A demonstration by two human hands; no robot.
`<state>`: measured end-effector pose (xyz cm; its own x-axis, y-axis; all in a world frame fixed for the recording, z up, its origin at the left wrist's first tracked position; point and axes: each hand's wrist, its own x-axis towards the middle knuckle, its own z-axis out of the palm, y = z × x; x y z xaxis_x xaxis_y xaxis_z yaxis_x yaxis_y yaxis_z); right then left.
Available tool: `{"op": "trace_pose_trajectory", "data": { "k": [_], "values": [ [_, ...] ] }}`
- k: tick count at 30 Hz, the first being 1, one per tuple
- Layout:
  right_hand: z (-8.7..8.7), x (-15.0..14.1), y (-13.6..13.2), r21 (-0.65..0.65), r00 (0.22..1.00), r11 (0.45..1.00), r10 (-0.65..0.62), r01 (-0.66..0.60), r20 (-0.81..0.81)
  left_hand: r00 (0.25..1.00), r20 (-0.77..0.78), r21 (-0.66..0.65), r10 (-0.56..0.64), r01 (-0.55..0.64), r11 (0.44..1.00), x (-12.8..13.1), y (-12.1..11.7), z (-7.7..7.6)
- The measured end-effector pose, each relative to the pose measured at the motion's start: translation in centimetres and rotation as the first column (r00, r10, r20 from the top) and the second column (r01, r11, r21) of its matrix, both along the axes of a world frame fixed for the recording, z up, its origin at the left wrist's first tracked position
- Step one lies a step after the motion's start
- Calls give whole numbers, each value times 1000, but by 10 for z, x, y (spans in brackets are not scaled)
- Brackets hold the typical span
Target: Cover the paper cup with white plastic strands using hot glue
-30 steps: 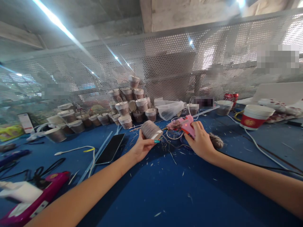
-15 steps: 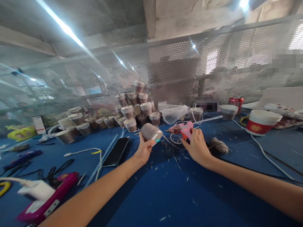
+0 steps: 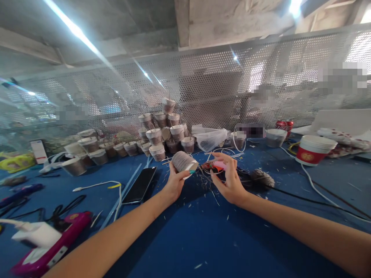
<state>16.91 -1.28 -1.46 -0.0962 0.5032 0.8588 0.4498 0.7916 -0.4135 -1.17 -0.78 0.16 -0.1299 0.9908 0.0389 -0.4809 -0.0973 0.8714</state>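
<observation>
My left hand [image 3: 174, 183] is closed around a paper cup wrapped in brown twine [image 3: 183, 161], held on its side just above the blue table [image 3: 203, 231]. My right hand [image 3: 230, 179] curls loosely over a pink glue gun [image 3: 218, 165] that lies low, near the table, with its nozzle toward the cup. The index finger arches over the gun and the thumb sits below it. Loose twine strands [image 3: 207, 179] lie between the two hands. A ball of twine [image 3: 262, 177] rests just right of my right hand.
A pile of twine-wrapped cups [image 3: 162, 133] stands behind, against a perforated metal screen [image 3: 203, 85]. A black phone [image 3: 140, 185] and white cable [image 3: 98, 182] lie left. A magenta glue gun [image 3: 52, 247] is near left. Stacked red paper cups [image 3: 315, 150] and a plastic bag [image 3: 211, 139] sit further back.
My right hand has lowered the pink glue gun from upright to lying flat and its fingers have loosened. My left hand keeps the wrapped cup in about the same place.
</observation>
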Motion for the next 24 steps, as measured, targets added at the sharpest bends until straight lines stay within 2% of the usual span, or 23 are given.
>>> {"op": "trace_pose_trajectory", "data": {
  "k": [3,7,13,17,20,24],
  "values": [
    [3,0,-11,-82,979,978,197,-193,48,999,-33,-3,-22,22,1000,-2,-3,-1],
    [3,0,-10,-182,944,936,320,-302,80,998,-56,-13,-35,34,999,-4,-4,-3],
    [-1,0,-4,-294,928,903,357,-312,111,998,-42,1,-43,43,999,-3,0,-6],
    [-1,2,-1,-376,889,820,458,-431,-18,996,-47,20,-77,78,997,-2,-2,-3],
    [-1,4,1,-384,847,760,514,-524,-139,990,-43,-12,-137,137,991,-4,-2,-1],
    [-3,6,3,-394,848,753,499,-527,-179,983,13,-31,-184,184,982,-7,1,-2]
  ]
}}
